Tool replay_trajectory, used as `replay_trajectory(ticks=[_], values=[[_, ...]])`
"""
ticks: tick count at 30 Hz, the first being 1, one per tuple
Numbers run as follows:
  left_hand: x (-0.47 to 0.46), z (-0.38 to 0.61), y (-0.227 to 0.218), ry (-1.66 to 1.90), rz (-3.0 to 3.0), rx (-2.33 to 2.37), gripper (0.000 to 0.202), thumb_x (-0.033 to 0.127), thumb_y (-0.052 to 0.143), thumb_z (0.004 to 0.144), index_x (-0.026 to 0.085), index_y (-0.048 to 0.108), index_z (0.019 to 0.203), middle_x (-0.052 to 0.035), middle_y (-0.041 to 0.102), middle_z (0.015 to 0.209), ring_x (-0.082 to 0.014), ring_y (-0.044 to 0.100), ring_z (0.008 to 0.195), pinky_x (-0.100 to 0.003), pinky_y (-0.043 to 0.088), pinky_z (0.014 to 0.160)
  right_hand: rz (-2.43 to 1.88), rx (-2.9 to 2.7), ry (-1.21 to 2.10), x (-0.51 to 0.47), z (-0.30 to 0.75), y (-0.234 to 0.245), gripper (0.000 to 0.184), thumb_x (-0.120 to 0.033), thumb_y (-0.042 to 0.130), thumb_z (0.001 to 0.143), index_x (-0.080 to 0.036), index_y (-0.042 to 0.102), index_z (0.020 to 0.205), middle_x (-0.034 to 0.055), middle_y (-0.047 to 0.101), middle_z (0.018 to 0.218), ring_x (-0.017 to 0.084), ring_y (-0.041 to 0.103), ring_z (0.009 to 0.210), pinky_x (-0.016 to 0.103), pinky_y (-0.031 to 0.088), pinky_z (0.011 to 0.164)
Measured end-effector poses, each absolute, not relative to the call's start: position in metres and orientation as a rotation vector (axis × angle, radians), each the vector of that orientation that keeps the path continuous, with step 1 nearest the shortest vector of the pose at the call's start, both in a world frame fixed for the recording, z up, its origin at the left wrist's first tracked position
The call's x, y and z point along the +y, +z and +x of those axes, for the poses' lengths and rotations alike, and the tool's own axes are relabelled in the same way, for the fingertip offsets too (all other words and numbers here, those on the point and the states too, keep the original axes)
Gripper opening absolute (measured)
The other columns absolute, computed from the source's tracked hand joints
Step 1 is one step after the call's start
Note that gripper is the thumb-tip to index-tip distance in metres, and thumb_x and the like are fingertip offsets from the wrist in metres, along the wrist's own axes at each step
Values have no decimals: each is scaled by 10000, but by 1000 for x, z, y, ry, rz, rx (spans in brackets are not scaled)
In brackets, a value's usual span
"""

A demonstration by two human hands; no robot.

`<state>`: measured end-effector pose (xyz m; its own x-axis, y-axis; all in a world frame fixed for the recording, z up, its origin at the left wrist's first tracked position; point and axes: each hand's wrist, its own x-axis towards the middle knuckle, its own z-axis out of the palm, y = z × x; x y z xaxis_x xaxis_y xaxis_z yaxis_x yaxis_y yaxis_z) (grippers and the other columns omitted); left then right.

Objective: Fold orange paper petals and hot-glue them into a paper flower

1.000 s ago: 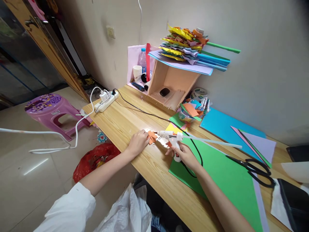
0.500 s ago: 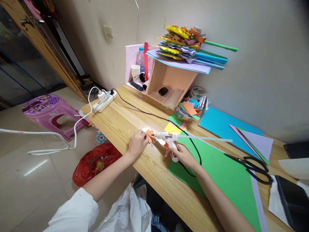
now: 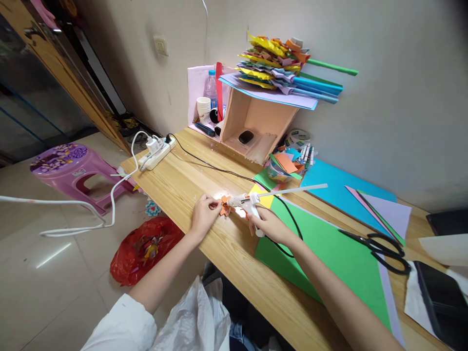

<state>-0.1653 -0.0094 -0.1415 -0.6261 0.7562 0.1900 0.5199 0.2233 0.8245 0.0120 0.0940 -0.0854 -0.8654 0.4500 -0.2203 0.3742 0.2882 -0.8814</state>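
Observation:
My right hand [image 3: 272, 225] grips a white hot glue gun [image 3: 249, 204] by its handle. A long translucent glue stick [image 3: 292, 190] juts from the gun's back end, and its nozzle points left. Right at the nozzle lies a small orange paper piece [image 3: 224, 210], shaped like a flower with folded petals. My left hand [image 3: 205, 214] rests on the table edge beside it, thumb and fingertips pinched on the paper's left side. A black cord [image 3: 219, 170] runs from the gun area across the wooden table [image 3: 175, 180].
A white power strip [image 3: 157, 155] sits at the far left table edge. Green foam sheet [image 3: 318, 258] and black scissors [image 3: 380, 246] lie right. Behind stand a wooden box [image 3: 239, 119], layered paper flowers [image 3: 270, 63] and a tub of scraps [image 3: 280, 171]. A red bag [image 3: 146, 253] is on the floor.
The glue gun has shifted slightly left and tilted, so the glue stick's back end is higher. My left hand has moved a little with the orange paper, which now shows more petals.

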Motion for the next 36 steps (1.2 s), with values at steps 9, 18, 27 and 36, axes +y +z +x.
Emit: replay_trajectory(ticks=[9, 18, 27, 36], values=[[-10, -165, -142, 1359, 1196, 2250, 142, 254, 582, 741, 166, 647, 650, -12, 526, 733, -99, 514, 610, -233, 452, 584, -767, -2565, 1553, 96, 5, -75, 344, -260, 380, 823, -197, 494, 504, 5, 596, 493, 160, 562, 516, 256, 405, 558], [-10, -165, -143, 1382, 1189, 2232, 135, 253, 580, 738, 169, 646, 656, -9, 525, 728, -104, 523, 616, -239, 455, 589, -886, -2552, 1545, 98, 7, -76, 339, -339, 394, 834, -201, 458, 531, 9, 597, 489, 155, 559, 480, 254, 391, 511], [-10, -166, -144, 1307, 1223, 2260, 153, 281, 580, 741, 167, 659, 677, -21, 545, 777, -102, 535, 621, -255, 469, 624, -996, -2392, 1740, 97, 9, -78, 123, -256, 402, 780, -181, 486, 730, -25, 583, 464, 129, 533, 424, 223, 385, 462], [-4, -175, -136, 1112, 1258, 2292, 127, 273, 617, 701, 163, 652, 647, -23, 566, 736, -108, 540, 607, -247, 450, 597, -976, -2048, 2039, 100, 18, -99, 225, -298, 371, 770, -154, 544, 768, -6, 550, 392, 112, 444, 364, 208, 314, 405]])
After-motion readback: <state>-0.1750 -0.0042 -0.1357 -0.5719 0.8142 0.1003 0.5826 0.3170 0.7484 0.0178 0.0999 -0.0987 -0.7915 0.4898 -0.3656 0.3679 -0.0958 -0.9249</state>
